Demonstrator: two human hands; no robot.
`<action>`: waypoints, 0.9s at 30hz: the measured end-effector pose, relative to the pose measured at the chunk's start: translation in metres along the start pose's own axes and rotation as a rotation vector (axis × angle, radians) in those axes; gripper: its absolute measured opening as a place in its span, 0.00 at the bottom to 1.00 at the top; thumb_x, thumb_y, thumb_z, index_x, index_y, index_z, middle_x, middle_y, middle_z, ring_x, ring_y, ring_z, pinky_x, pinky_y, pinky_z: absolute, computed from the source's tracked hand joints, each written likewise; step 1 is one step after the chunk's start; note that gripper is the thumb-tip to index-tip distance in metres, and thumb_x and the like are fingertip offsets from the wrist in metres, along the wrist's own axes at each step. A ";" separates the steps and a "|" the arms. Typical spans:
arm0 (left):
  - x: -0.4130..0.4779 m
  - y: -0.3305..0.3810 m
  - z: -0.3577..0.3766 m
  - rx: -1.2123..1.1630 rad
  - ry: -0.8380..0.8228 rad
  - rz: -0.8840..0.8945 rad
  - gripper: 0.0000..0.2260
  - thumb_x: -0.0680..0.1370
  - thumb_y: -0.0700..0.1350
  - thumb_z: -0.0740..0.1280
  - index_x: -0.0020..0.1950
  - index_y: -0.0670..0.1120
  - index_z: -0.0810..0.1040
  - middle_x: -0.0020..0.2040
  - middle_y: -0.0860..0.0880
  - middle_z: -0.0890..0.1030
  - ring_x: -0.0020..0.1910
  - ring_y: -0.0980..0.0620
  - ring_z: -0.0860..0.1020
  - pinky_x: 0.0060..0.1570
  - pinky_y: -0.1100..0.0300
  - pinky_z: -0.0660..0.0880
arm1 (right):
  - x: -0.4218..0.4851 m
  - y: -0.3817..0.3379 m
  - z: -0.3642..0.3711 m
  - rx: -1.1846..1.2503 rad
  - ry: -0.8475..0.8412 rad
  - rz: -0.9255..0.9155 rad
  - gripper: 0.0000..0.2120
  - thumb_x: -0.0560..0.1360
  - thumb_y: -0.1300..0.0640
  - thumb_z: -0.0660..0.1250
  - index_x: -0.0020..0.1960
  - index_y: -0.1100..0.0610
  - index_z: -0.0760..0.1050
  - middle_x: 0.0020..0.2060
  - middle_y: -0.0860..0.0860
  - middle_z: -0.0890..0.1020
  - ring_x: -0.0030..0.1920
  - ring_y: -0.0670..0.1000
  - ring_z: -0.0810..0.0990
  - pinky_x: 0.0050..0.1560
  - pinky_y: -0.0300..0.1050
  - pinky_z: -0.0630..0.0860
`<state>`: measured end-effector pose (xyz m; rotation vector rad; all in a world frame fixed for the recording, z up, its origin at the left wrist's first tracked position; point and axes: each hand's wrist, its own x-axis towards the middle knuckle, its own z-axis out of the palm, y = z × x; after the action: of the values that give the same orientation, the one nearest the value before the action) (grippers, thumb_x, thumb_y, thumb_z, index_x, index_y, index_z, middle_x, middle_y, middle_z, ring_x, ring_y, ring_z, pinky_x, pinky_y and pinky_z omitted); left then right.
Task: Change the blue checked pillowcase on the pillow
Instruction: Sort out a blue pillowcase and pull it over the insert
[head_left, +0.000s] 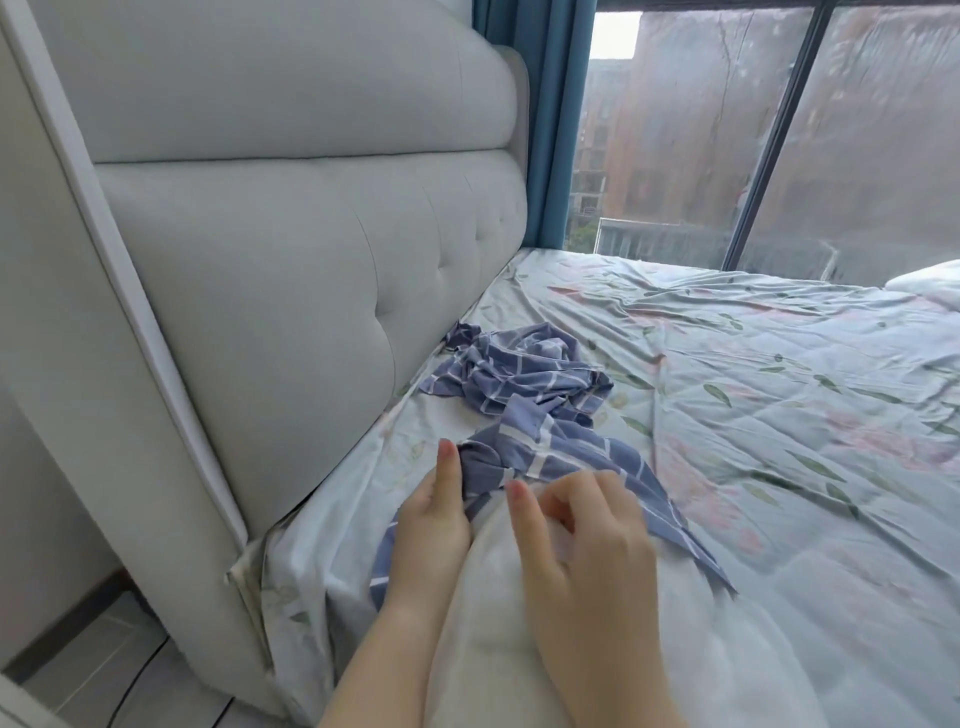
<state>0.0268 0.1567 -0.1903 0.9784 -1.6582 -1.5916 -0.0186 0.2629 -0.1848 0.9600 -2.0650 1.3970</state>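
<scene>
bed: floral sheet, carrying everything
pillow: white, nearly all bare, under my hands
blue checked pillowcase: crumpled beside the headboard, one end touching the pillow's tip
left hand: fingers pinching that end
right hand: fingers curled on the pillow, grip blurred
progress: I judge the pillow essentially uncovered; covering remains

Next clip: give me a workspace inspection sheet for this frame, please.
Surface: bed sheet, floral, creased.
Job's things: white pillow near the camera; blue checked pillowcase bunched at its far end; more checked fabric crumpled by the headboard.
Clutter: white bedding at the right edge.
Grippers: left hand against the pillowcase, thumb straight, the rest hidden; right hand on the pillow, fingers curled, blurred; grips unclear.
Cables: dark line on the floor, possibly a cable.
Surroundings: blue curtain, rain-streaked window.
</scene>
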 end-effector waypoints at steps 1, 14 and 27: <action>0.000 -0.004 0.000 -0.002 0.009 -0.005 0.31 0.76 0.67 0.47 0.54 0.50 0.82 0.48 0.53 0.84 0.49 0.56 0.79 0.46 0.64 0.72 | -0.004 0.001 0.007 -0.037 -0.010 -0.016 0.21 0.77 0.36 0.58 0.37 0.52 0.72 0.37 0.45 0.72 0.40 0.50 0.72 0.44 0.40 0.67; -0.008 -0.005 0.010 -0.098 -0.082 0.024 0.24 0.82 0.59 0.46 0.56 0.53 0.80 0.41 0.60 0.83 0.42 0.69 0.79 0.41 0.78 0.69 | 0.001 0.018 0.035 -0.071 0.220 -0.079 0.21 0.85 0.47 0.42 0.35 0.49 0.58 0.22 0.47 0.62 0.24 0.49 0.58 0.29 0.40 0.53; -0.051 -0.052 -0.029 0.067 -0.100 -0.113 0.11 0.84 0.43 0.54 0.56 0.47 0.76 0.44 0.56 0.76 0.36 0.71 0.78 0.41 0.77 0.71 | 0.021 0.029 0.028 -0.175 0.330 -0.056 0.28 0.85 0.44 0.45 0.28 0.51 0.62 0.17 0.51 0.64 0.23 0.51 0.56 0.26 0.37 0.54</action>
<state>0.0827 0.1856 -0.2370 1.0587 -1.7616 -1.6934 -0.0545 0.2376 -0.1978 0.6596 -1.8613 1.2294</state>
